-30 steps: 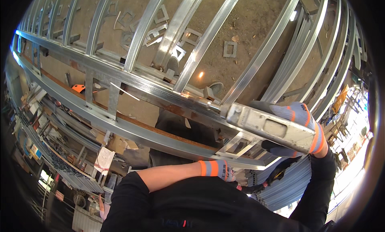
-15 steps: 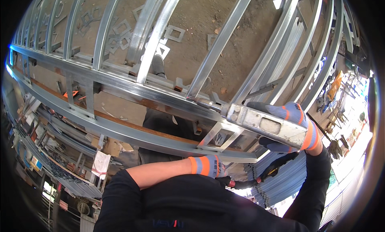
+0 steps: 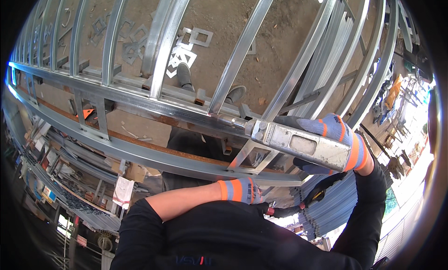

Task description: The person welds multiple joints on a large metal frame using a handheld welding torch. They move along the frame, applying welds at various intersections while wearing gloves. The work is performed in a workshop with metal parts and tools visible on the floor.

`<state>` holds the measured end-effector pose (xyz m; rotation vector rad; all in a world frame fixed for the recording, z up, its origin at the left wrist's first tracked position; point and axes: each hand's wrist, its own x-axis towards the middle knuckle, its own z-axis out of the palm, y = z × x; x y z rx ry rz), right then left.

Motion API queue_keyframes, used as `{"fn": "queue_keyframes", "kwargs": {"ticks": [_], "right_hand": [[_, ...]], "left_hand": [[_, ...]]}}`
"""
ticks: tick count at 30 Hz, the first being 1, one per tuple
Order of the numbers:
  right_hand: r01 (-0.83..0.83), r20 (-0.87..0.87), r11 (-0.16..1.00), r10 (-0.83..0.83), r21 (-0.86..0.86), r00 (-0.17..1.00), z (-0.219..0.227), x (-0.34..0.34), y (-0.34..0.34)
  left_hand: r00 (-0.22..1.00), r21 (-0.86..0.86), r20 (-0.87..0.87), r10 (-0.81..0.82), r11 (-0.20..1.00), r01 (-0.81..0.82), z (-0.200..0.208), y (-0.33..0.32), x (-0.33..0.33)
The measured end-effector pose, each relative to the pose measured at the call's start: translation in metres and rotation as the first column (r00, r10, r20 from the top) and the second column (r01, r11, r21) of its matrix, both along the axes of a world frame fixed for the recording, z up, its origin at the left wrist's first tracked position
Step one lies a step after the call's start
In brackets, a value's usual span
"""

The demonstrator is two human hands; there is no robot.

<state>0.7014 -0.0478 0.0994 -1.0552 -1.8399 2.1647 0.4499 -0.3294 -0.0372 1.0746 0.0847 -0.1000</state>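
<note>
My right hand [image 3: 333, 132], in a grey-blue glove with orange bands, grips a scuffed silver-white welding gun [image 3: 303, 145] with a narrow metal nozzle. That nozzle points left and meets the galvanized steel frame [image 3: 172, 112] at the foot of an upright square tube [image 3: 243, 50]. My left hand [image 3: 243, 190], gloved alike, rests close to my body below the frame's near rail [image 3: 163, 165]. Its fingers are hidden from sight. Just beyond it runs a black cable [image 3: 285, 211] with red bands, leading toward the gun's rear; whether the hand holds it is unclear.
Several upright tubes line the frame's far side. Flat square metal plates [image 3: 201, 37] lie on the dirt floor beyond, near my shoe [image 3: 185, 76]. A stack of steel tubes [image 3: 326, 209] sits at the lower right. Metal stock and clutter [image 3: 88, 195] fill the lower left.
The view has shifted slightly, so the frame and gun appear a little farther left. My second shoe shows more fully. The nozzle stays at the same tube's foot, and my right hand keeps its grip.
</note>
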Motion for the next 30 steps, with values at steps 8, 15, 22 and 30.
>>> {"fn": "queue_keyframes", "kwargs": {"ticks": [8, 15, 22, 30], "right_hand": [[-0.006, -0.004, 0.997, 0.006, -0.080, 1.000, 0.003, -0.007, 0.009], [0.006, -0.016, 0.999, -0.007, -0.040, 1.000, 0.004, -0.006, 0.008], [0.016, 0.030, 0.999, -0.015, -0.035, 0.999, -0.003, -0.002, 0.001], [0.005, 0.040, 1.000, -0.005, -0.012, 0.999, -0.002, -0.005, 0.004]], "left_hand": [[0.996, 0.207, 0.092, -0.017, 0.978, -0.002, 0.004, 0.012, -0.002], [0.938, 0.431, 0.277, 0.206, 0.846, -0.313, 0.009, 0.020, -0.004], [0.979, 0.531, 0.190, -0.077, 0.847, -0.036, 0.022, 0.047, -0.001], [0.919, 0.113, 0.213, 0.333, 0.925, -0.362, 0.012, 0.024, -0.006]]}}
